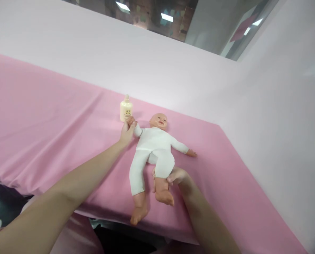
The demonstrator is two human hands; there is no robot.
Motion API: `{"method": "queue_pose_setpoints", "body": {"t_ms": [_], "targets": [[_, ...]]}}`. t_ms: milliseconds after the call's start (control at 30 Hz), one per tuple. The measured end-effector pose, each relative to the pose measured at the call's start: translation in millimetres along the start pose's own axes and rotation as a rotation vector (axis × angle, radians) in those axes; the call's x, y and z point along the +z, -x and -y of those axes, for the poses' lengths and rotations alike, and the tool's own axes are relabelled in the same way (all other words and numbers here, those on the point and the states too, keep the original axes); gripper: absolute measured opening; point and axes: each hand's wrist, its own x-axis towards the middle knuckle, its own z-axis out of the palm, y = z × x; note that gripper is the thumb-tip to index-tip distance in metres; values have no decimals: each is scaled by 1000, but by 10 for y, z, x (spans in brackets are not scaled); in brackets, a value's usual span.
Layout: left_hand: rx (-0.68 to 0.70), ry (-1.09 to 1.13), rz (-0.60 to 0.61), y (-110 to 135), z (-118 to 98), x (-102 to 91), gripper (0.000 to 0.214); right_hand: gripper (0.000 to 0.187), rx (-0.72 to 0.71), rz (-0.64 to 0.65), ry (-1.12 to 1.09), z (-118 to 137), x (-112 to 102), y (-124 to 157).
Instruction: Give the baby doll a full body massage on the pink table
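A baby doll (154, 139) with a white cloth body lies face up on the pink-covered table (207, 197), its head toward the wall. My left hand (127, 131) is closed around the doll's hand, on the left side of the picture. Lower down, my right hand (176, 175) grips the doll's leg on the right from behind, near the ankle; some of its fingers are hidden behind that leg. The doll's other leg and other arm lie stretched out, untouched. Just behind my left hand stands a cream-coloured pump bottle (126, 109) with a small face printed on it.
A white wall (173, 77) rises along the table's far edge, and another stands to the right. Above the far wall is a window (152, 17) with reflected lights. The pink cloth has folds on the left. A dark object (4, 201) shows below the table's near left edge.
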Motion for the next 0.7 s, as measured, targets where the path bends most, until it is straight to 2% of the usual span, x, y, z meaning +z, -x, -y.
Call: {"method": "queue_pose_setpoints", "body": {"t_ms": [100, 167, 267, 367, 433, 533, 600, 700], "targets": [[133, -122, 234, 123, -156, 44, 34, 72, -174, -105, -120, 18, -11, -19], [193, -247, 387, 183, -221, 42, 26, 73, -273, -153, -226, 76, 16, -23], [279, -394, 589, 230, -287, 37, 21, 64, -382, -238, -381, 181, 59, -19], [347, -459, 693, 237, -332, 50, 24, 46, -392, -346, -480, 250, 68, -19], [362, -471, 716, 229, -347, 58, 25, 39, -386, -404, -513, 268, 58, -21], [331, -458, 697, 213, -332, 51, 23, 40, -363, -410, -516, 257, 40, -23], [262, -419, 636, 203, -297, 40, 20, 45, -341, -387, -470, 226, 34, -19], [127, -289, 469, 173, -219, 29, 18, 56, -325, -375, -345, 139, 25, -6]]}}
